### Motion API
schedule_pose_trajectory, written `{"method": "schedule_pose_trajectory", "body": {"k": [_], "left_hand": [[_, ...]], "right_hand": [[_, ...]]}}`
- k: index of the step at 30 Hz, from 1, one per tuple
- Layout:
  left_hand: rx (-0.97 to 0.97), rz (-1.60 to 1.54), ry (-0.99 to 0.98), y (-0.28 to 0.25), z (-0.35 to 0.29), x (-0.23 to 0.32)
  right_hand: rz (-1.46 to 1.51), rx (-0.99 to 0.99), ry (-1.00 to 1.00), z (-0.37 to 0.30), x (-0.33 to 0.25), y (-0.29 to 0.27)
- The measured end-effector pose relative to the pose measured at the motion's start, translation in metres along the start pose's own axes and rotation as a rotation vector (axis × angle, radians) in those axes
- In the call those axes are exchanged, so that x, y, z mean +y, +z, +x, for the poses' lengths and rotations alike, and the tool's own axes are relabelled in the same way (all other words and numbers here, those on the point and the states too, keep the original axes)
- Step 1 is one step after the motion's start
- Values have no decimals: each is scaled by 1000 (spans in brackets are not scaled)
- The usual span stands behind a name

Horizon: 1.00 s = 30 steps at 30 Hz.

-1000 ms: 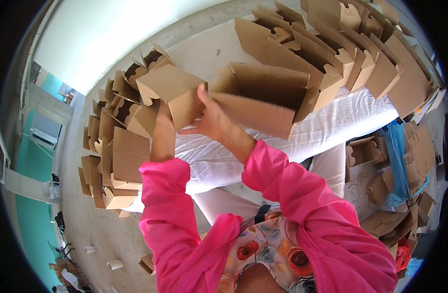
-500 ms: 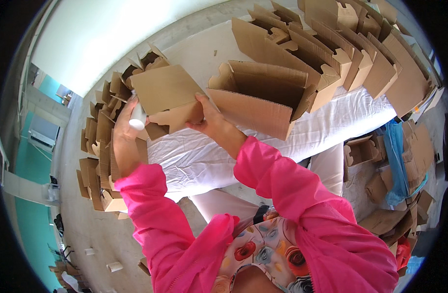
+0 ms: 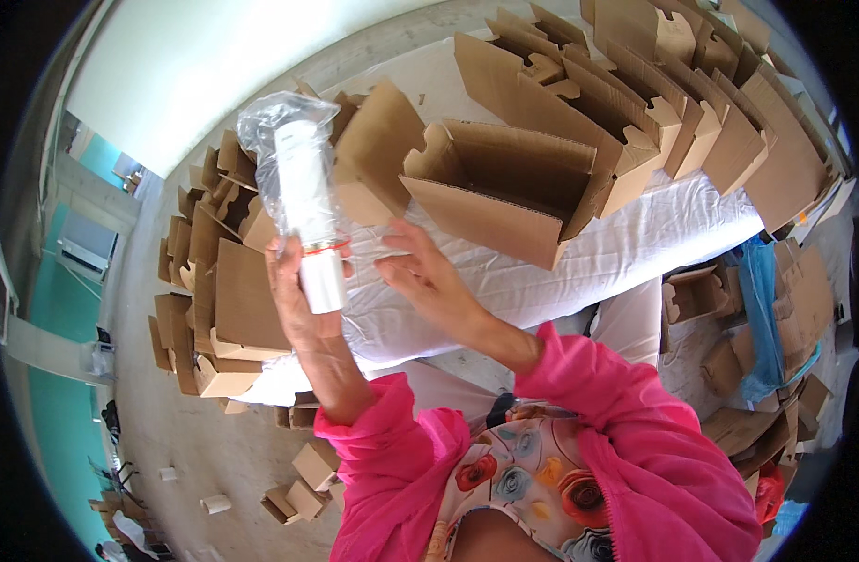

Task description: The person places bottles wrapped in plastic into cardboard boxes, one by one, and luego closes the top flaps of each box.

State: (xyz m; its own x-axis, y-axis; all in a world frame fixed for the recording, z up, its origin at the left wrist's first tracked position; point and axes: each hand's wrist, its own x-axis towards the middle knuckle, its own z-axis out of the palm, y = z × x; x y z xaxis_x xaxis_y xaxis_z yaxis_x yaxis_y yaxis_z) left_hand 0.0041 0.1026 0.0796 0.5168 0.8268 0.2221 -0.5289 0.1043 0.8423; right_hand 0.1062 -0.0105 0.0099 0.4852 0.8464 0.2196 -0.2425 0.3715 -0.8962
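My left hand (image 3: 289, 286) is wrapped around a white cylinder (image 3: 323, 281) with a red ring around it. A crumpled clear plastic bag (image 3: 266, 140) covers its upper part, and the bare white end points down toward me. To the right of the cylinder, my right hand (image 3: 428, 273) hovers above the white cloth (image 3: 392, 323), its fingers apart and nothing in them. Just behind both hands stands a tilted cardboard box (image 3: 378, 140). An open-topped cardboard box (image 3: 486, 211) sits to its right on the cloth-covered table.
Rows of open cardboard boxes (image 3: 626, 112) fill the table's far right, with more cardboard boxes (image 3: 247, 295) along the left. Small cartons (image 3: 308, 487) and a white roll (image 3: 216, 504) lie on the floor. A blue plastic sheet (image 3: 759, 309) hangs among cardboard at right.
Both hands have let go of the cardboard box, which now stands on the table. My left hand has brought the bagged cylinder rightward into full view, and my right hand has moved slightly right and down.
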Motion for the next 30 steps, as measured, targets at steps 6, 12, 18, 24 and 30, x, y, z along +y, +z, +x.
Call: {"method": "schedule_pose_trajectory", "body": {"k": [6, 12, 18, 24, 30], "left_hand": [[-169, -70, -75, 47, -29, -22], [-178, -173, -111, 71, -40, -36], [142, -161, 14, 96, -43, -43], [393, -73, 259, 110, -46, -45], [372, 408, 641, 115, -61, -54]], "right_hand": [[-675, 22, -639, -31, -82, -12], [-454, -64, -494, -25, -92, -32], [-578, 60, -599, -31, -81, -27], [-514, 83, -661, -40, -72, -19], [242, 118, -77, -38, -103, -28]]}}
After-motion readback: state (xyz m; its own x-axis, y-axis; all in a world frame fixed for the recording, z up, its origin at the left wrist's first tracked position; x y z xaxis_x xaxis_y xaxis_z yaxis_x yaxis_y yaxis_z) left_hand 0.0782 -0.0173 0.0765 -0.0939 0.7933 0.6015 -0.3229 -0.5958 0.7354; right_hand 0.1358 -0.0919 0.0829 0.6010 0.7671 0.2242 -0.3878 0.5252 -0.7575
